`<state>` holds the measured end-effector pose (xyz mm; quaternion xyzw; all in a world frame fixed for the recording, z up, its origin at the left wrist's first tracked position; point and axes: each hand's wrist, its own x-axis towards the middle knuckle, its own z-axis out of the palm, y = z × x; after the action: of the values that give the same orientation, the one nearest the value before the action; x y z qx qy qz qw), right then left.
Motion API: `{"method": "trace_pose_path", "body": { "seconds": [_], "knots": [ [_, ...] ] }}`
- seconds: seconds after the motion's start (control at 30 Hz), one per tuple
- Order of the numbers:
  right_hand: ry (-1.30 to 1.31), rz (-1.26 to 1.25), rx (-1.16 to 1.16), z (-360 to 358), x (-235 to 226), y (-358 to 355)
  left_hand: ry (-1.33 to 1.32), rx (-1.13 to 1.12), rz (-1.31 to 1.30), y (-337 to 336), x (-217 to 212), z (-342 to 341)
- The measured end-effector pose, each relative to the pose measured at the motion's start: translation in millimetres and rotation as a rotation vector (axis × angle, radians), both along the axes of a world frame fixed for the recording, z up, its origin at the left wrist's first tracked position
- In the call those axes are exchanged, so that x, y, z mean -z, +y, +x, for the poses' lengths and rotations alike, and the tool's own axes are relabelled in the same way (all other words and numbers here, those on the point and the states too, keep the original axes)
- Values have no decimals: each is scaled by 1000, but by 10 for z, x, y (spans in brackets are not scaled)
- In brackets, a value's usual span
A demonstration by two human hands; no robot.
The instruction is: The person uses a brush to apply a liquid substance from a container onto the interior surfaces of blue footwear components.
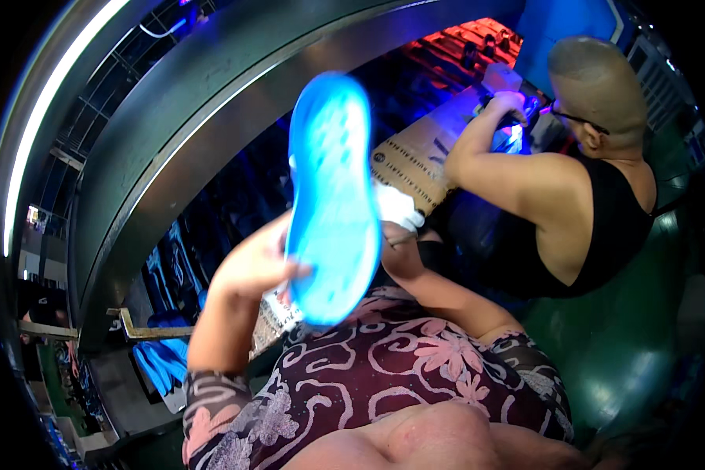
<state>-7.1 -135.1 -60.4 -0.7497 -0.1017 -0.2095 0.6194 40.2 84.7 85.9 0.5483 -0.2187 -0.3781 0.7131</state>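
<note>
My left hand grips a glowing blue shoe sole by its lower left edge and holds it upright, its flat underside toward me. My right hand is mostly hidden behind the sole's right edge, close to a white cloth or glove. I cannot tell what it holds. My patterned maroon sleeves fill the lower middle.
A co-worker in a black sleeveless top sits at the right, a hand on something blue-lit on a cardboard-covered bench. A curved metal hood arches over a conveyor. More blue soles lie lower left. Green floor at right.
</note>
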Motion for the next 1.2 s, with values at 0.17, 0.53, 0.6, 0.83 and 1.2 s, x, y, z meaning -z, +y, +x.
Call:
{"method": "trace_pose_path", "body": {
  "seconds": [0.17,0.53,0.6,0.83,1.2],
  "knots": [
    [159,90,41,-32,55,32,99,-130,-397,-1203,-916,1606],
    [249,216,8,49,140,63,-868,-744,-156,-582,-333,545],
    [250,320,-12,55,168,196,-873,-817,121,13,200,277],
    [373,361,-111,103,251,351,-831,-1332,1274,2170,1942,-1077],
    [335,165,-200,150,12,766,537,-1590,506,3091,3177,-1866]
  ]
}}
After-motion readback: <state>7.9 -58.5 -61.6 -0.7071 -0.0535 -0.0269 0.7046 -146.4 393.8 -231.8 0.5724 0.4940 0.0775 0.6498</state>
